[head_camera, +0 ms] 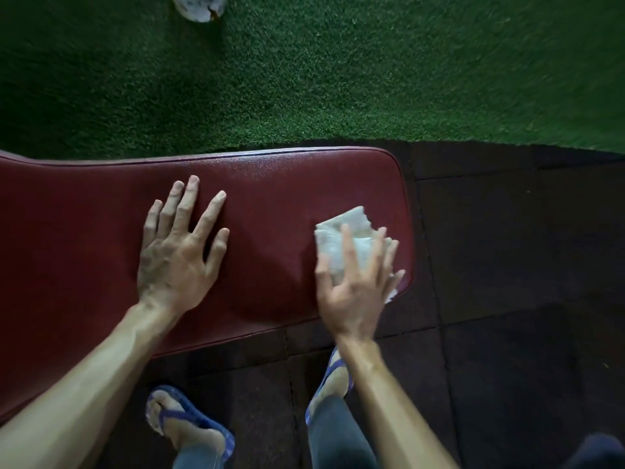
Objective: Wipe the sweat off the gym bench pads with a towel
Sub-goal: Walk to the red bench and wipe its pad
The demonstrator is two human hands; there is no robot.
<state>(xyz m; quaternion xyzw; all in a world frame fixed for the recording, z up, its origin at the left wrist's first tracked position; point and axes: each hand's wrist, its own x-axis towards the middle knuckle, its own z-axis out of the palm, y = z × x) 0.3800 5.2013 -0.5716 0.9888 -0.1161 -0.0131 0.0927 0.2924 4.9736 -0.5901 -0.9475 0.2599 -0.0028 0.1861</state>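
A dark red padded bench pad (277, 184) runs across the middle of the view, its rounded end at the right. My left hand (179, 245) lies flat on the pad with fingers spread and holds nothing. My right hand (358, 282) presses a folded white towel (341, 231) against the pad near its right end, fingers spread over the cloth. Part of the towel is hidden under the palm, and a small corner shows by the pad's right edge.
Green artificial turf (338, 69) lies beyond the bench. Dark rubber floor tiles (507, 265) are to the right and below. My feet in blue flip-flops (189, 421) stand by the near edge. A crumpled white object (199, 5) lies on the turf at the top.
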